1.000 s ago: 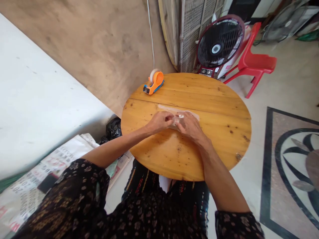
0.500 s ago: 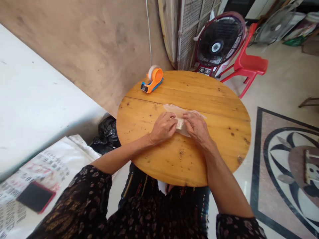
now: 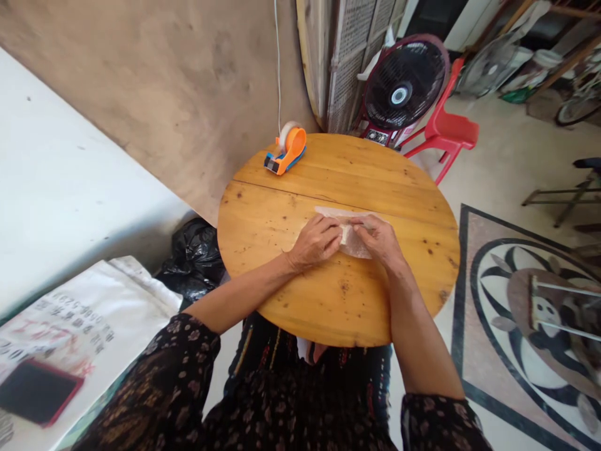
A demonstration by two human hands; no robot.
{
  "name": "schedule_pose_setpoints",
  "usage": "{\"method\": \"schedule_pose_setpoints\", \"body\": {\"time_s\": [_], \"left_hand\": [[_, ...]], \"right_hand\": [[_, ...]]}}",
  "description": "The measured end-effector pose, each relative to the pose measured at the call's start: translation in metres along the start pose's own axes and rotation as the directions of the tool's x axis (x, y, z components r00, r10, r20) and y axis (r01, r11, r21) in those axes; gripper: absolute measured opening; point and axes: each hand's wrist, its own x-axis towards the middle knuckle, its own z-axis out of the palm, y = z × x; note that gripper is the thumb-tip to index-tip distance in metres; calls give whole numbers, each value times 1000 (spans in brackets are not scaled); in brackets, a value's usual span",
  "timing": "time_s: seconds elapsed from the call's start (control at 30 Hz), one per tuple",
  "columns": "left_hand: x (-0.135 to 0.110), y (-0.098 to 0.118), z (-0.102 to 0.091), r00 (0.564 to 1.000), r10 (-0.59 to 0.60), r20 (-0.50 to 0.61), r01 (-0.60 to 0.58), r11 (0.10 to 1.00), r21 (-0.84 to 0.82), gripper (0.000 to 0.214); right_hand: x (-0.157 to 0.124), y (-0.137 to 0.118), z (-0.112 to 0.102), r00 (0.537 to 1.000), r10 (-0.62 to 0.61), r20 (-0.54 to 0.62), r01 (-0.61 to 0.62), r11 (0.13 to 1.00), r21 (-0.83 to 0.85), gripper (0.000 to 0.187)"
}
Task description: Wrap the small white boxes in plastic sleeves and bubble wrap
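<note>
Left hand and right hand seemingly pinched either end of a small pale packet on translucent plastic film, mid-table. Likely light, it suited fingertip holds there; the film looked limp, slippery. Beyond stood an orange tape dispenser.

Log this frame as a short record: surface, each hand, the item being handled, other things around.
Surface: round wooden table
Left hand: fingers at a small pale item
Right hand: fingers at a clear plastic sheet
Pale item: between the hands; on or inside the plastic, cannot tell
Far side of table: orange tape dispenser
Left of table: black plastic bag; phone on white printed sack
Beyond table: fan, red chair
</note>
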Motion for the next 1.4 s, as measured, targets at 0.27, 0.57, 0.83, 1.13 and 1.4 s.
{"method": "schedule_pose_setpoints", "body": {"time_s": [0.27,0.57,0.83,1.13,1.4], "left_hand": [[-4,-2,1,998,34,52,-37,998,54,24],[-5,-3,-2,981,41,190,-58,994,89,35],[-2,-1,-2,978,25,206,-44,995,89,28],[1,0,-4,979,16,203,-35,995,92,28],[4,1,-6,974,6,225,-24,997,78,27]], "right_hand": [[-8,-13,-9,988,133,77,-133,991,-9,30],[-22,-17,-16,956,293,22,-287,948,-138,20],[-40,-15,-10,913,379,-150,-407,865,-294,31],[-28,-10,-2,850,465,-248,-526,775,-350,34],[-2,2,-7,844,508,-170,-536,810,-240,34]]}}
